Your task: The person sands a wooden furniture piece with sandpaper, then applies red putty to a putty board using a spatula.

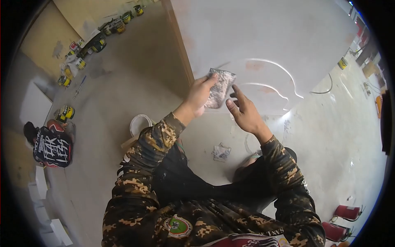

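My left hand (198, 96) grips a folded piece of sandpaper (221, 88), its grey face caked with pale dust, thumb on top. Just to the right, my right hand (246, 111) is held up with its fingers apart and nothing in them; it looks close to the sandpaper but not wrapped round it. Behind both hands stands a large grey-white panel (255, 37) with two curved white lines and several reddish-brown patches. On the floor between my feet lies another worn, dusty piece (222, 152) that resembles sandpaper.
A white bucket (140, 123) stands by my left knee. Paint cans (98, 43) line the left wall, with another can (64, 112) nearer. A person (51, 142) crouches at far left. Red fire extinguishers (347, 212) lie at lower right. A cable (329, 86) trails beside the panel.
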Available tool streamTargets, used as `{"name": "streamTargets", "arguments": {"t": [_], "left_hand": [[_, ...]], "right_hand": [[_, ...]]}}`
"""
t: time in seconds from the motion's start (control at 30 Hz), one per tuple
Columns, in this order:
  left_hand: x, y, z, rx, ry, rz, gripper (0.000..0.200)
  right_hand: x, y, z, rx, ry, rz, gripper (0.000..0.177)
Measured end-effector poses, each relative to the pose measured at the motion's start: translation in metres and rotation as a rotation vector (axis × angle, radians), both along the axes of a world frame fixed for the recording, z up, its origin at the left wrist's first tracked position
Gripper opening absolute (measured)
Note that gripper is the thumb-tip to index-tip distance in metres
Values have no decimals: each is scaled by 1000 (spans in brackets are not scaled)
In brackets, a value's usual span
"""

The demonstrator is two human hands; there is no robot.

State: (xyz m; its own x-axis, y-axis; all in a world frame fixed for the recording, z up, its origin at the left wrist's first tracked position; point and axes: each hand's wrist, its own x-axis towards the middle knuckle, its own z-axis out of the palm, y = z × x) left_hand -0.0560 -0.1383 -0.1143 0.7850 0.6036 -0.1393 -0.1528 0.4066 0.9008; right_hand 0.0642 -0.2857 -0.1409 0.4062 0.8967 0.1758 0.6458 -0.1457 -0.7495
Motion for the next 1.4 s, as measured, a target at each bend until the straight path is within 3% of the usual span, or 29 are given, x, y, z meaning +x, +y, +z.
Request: {"name": "streamTargets", "arguments": {"t": [0.03, 0.07, 0.13, 0.2, 0.27, 0.3, 0.37, 0.43, 0.5, 0.53, 0.6, 0.63, 0.7, 0.73, 0.8, 0.87, 0.93, 0.97, 1.0, 1.07, 1.1, 1.13, 1.17, 1.23, 1.27, 1.33, 1.4], "left_hand": [[-4, -8, 5, -155, 9, -87, 35], [-4, -13, 3, -158, 2, -88, 35], [-4, -24, -4, -324, 19, -160, 35], [-4, -29, -10, -255, 16, -202, 36], [1, -30, -14, 162, 129, -33, 36], [6, -17, -25, 524, 46, 54, 35], [17, 13, -17, 1138, 161, 380, 38], [26, 38, 16, 1512, 80, 647, 49], [41, 69, 54, 1739, 16, 762, 69], [61, 83, 72, 1738, 13, 764, 69], [99, 98, 104, 2091, 55, 1657, 66], [100, 98, 104, 2090, 42, 1672, 66], [90, 88, 90, 2016, 259, 924, 79], [90, 88, 78, 2016, 251, 927, 79], [85, 84, 56, 2141, 417, 589, 87], [58, 65, 40, 2156, 491, 334, 83], [27, 41, 13, 2019, 667, 66, 81], [11, 28, 0, 1886, 796, -107, 81], [0, 15, 0, 1545, 1009, -446, 84], [-31, 7, -62, 1444, 927, -637, 80], [-40, 6, -62, 1501, 871, -950, 78], [-48, 2, -53, 1537, 804, -1270, 77], [-50, -3, -44, 1547, 801, -1268, 77], [-52, -16, -19, 1309, 828, -1085, 73], [-54, -15, -29, 1312, 825, -1087, 73], [-53, -14, -45, 1624, 610, -738, 71], [-57, -12, -46, 1612, 718, -848, 70]], "right_hand": [[-2, -1, 8, 92, 171, 116, 57], [-5, -1, 12, 184, 341, 233, 57], [-20, 1, 1, 248, 470, 223, 52], [-25, 6, -10, 311, 590, 216, 47], [-23, 10, -18, 464, 848, 220, 43], [-17, 16, -17, 589, 816, 187, 44], [-11, 19, 9, 660, 760, 94, 55], [10, 16, 9, 567, 740, 39, 56], [10, 12, 18, 483, 787, -1, 54], [11, 11, 21, 402, 834, -37, 54], [16, 13, 10, 421, 839, 8, 59], [17, 14, 10, 410, 893, 72, 58], [19, 15, 8, 386, 973, 155, 55], [21, 15, 5, 389, 968, 154, 55], [22, 16, 3, 355, 684, 107, 51], [21, 18, 18, 345, 575, 79, 46], [33, 33, 22, 493, -22, 98, 44], [33, 39, 31, 505, -117, 62, 46], [33, 45, 42, 497, -128, 59, 46], [38, 63, 69, 505, -573, -29, 45], [40, 74, 81, 501, -583, -33, 45], [43, 87, 92, 525, -813, -155, 45], [48, 100, 103, 552, -1044, -280, 46], [63, 121, 124, 634, -1152, -372, 49], [68, 126, 133, 661, -1211, -408, 51], [71, 131, 140, 636, -1245, -438, 54], [71, 136, 139, 490, -1345, -485, 56]]}}
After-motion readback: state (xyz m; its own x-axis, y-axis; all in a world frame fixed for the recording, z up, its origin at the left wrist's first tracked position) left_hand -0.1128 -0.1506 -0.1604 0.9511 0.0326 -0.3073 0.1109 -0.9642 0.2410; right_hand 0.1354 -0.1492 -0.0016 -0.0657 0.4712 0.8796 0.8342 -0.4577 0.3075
